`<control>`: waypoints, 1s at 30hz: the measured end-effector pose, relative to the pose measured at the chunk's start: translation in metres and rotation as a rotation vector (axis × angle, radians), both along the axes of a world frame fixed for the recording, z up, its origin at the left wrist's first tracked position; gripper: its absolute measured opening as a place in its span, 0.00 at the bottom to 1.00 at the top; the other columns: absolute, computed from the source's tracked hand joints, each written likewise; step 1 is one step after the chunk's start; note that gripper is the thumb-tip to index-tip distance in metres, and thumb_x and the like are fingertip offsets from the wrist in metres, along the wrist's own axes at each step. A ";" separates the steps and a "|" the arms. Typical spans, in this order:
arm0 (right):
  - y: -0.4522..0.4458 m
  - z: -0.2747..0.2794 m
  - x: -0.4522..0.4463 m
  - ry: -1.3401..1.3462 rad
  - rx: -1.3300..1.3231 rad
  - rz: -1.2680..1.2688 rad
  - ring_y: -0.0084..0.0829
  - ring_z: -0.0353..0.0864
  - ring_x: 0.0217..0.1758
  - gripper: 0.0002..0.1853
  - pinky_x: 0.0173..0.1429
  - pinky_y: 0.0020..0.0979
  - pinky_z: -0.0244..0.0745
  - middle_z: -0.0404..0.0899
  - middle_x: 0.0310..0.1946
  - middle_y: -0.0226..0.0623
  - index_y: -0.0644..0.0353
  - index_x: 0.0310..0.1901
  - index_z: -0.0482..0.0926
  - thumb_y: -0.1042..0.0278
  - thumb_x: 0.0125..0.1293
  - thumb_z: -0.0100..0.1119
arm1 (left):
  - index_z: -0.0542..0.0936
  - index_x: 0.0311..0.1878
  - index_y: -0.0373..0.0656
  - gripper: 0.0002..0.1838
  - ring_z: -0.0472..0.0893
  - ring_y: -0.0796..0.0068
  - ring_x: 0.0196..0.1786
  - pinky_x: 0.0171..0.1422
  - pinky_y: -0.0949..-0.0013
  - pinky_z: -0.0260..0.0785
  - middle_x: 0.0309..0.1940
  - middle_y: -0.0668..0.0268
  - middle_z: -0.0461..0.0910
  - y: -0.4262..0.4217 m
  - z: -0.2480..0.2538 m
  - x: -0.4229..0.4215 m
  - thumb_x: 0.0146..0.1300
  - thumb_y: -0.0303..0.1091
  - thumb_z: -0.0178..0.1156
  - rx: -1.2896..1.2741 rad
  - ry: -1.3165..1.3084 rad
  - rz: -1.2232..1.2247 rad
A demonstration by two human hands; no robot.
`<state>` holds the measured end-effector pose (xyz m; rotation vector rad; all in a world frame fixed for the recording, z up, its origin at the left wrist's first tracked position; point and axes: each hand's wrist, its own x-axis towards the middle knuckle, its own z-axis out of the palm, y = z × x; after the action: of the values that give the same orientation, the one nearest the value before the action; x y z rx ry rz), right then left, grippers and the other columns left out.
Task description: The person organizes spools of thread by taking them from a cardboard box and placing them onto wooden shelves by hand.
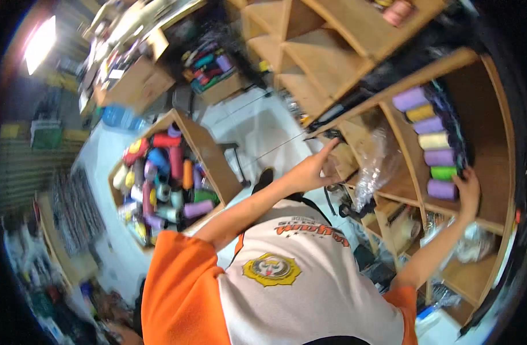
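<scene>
My left hand (316, 168) is held out in front of my body, fingers spread and holding nothing, near a sheet of clear plastic (377, 167) in a shelf compartment. At the right, my right hand (468, 192) reaches into a wooden shelf. Its fingers curl around the end of a purple thread spool (441, 190), the closest in a row. Beside that lies a green spool (444, 172), followed by more purple ones, a cream spool (433, 141) and a mustard-yellow spool (420, 113). Dark wrapping runs along the row's far ends.
A wooden box (197, 141) full of mixed coloured thread spools stands on the left. Beyond it are a cardboard box (138, 86) and another box of spools (217, 89). Wooden shelving (327, 54) rises at the back. Plastic bags (473, 244) fill lower compartments.
</scene>
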<state>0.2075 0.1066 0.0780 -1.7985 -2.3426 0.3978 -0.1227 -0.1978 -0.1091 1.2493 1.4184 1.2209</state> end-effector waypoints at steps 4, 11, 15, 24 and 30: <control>-0.016 0.032 0.000 0.245 0.093 0.008 0.33 0.75 0.54 0.28 0.61 0.31 0.65 0.76 0.51 0.46 0.68 0.60 0.69 0.62 0.62 0.63 | 0.68 0.63 0.42 0.27 0.79 0.75 0.43 0.48 0.72 0.72 0.37 0.66 0.79 -0.048 -0.002 -0.041 0.58 0.24 0.59 0.103 -0.072 0.459; -0.114 0.027 -0.137 0.574 -0.369 0.484 0.19 0.72 0.49 0.20 0.52 0.19 0.63 0.77 0.47 0.36 0.63 0.59 0.71 0.71 0.66 0.56 | 0.78 0.43 0.36 0.10 0.80 0.68 0.36 0.44 0.67 0.72 0.33 0.58 0.80 -0.178 -0.048 -0.133 0.58 0.27 0.57 -0.063 0.333 1.430; -0.135 -0.006 -0.198 0.540 -0.485 0.526 0.19 0.72 0.45 0.21 0.49 0.20 0.66 0.77 0.44 0.35 0.63 0.58 0.71 0.73 0.63 0.59 | 0.69 0.54 0.37 0.25 0.78 0.50 0.46 0.50 0.55 0.73 0.46 0.52 0.74 -0.236 -0.101 -0.168 0.51 0.30 0.61 -0.676 0.881 1.301; -0.185 -0.035 -0.260 0.489 -0.701 0.698 0.21 0.75 0.46 0.19 0.51 0.24 0.71 0.79 0.42 0.36 0.63 0.54 0.74 0.70 0.62 0.61 | 0.67 0.52 0.36 0.29 0.75 0.46 0.49 0.53 0.53 0.72 0.44 0.49 0.75 -0.243 -0.111 -0.179 0.45 0.30 0.63 -0.950 0.772 1.245; -0.258 -0.116 -0.319 0.369 -1.167 0.887 0.24 0.78 0.46 0.20 0.46 0.25 0.75 0.79 0.45 0.37 0.63 0.55 0.73 0.65 0.64 0.61 | 0.73 0.48 0.41 0.23 0.80 0.66 0.40 0.45 0.65 0.74 0.37 0.62 0.79 -0.234 -0.040 -0.134 0.46 0.26 0.66 -0.055 -0.534 1.528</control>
<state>-0.1115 -0.1517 -0.0379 -0.5100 -2.5982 2.3003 -0.2570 -0.4320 -0.1487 -0.5010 1.8905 2.1671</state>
